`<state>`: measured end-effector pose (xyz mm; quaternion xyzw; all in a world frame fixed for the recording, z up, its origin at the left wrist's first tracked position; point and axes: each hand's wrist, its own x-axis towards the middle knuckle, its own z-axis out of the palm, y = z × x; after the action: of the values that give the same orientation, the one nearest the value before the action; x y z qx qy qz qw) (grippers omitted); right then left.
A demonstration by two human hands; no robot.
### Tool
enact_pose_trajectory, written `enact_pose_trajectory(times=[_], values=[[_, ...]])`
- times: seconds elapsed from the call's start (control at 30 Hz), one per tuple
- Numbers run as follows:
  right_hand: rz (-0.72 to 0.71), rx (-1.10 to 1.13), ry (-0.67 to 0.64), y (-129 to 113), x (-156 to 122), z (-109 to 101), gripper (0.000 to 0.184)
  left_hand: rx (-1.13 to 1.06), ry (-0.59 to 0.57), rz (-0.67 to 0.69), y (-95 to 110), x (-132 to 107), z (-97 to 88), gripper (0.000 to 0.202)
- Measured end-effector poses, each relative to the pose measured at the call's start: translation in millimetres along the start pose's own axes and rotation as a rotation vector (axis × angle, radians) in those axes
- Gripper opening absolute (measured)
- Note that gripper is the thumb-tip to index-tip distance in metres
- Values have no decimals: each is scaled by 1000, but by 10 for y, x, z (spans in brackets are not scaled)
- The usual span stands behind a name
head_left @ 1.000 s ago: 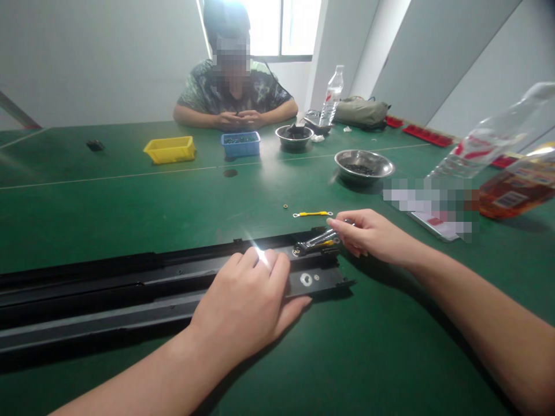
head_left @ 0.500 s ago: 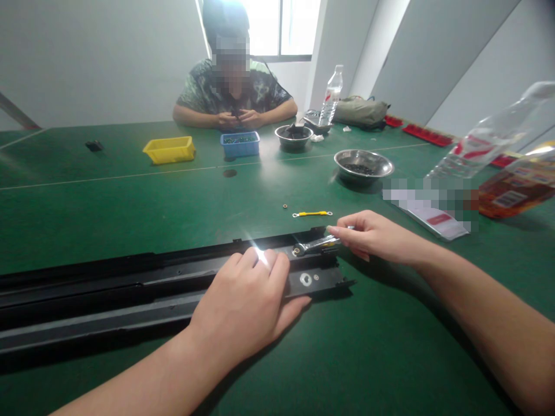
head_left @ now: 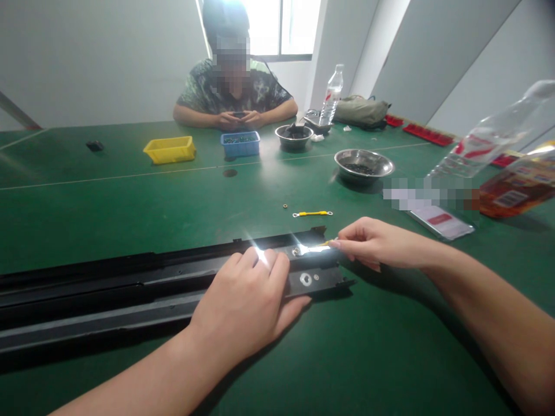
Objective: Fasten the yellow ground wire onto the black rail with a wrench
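A long black metal channel [head_left: 165, 273] lies across the green table from the left. Over its right part rests my left hand [head_left: 247, 294], fingers curled across the upper side and thumb along the near edge. My right hand [head_left: 368, 242] pinches the end of a shiny wrench [head_left: 313, 249], whose head sits at a small fastener on the channel, just right of my left fingers. Beside the wrench a bit of yellow shows, partly hidden. Behind the channel lie a short yellow wire with ring terminals [head_left: 313, 214] and a small nut [head_left: 285, 206].
Farther back stand a yellow bin [head_left: 170, 151], a blue bin [head_left: 240, 148] and two metal bowls, the nearer one [head_left: 364, 176] holding small dark parts. On the right are a phone [head_left: 446, 222] and bottles [head_left: 477, 144]. Across the table sits another person [head_left: 234, 98].
My right hand has swung the wrench's free end a little toward me, while its head stays at the fastener. The left hand and channel have not moved.
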<state>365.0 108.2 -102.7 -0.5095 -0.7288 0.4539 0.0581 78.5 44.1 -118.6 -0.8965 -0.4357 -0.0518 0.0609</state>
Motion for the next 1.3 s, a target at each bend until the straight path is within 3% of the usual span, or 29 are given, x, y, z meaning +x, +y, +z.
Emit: enact_pose_trajectory(times=[1.3], values=[[86, 82, 2, 9, -47, -43, 53, -4, -12, -4, -5, 3, -3, 45]])
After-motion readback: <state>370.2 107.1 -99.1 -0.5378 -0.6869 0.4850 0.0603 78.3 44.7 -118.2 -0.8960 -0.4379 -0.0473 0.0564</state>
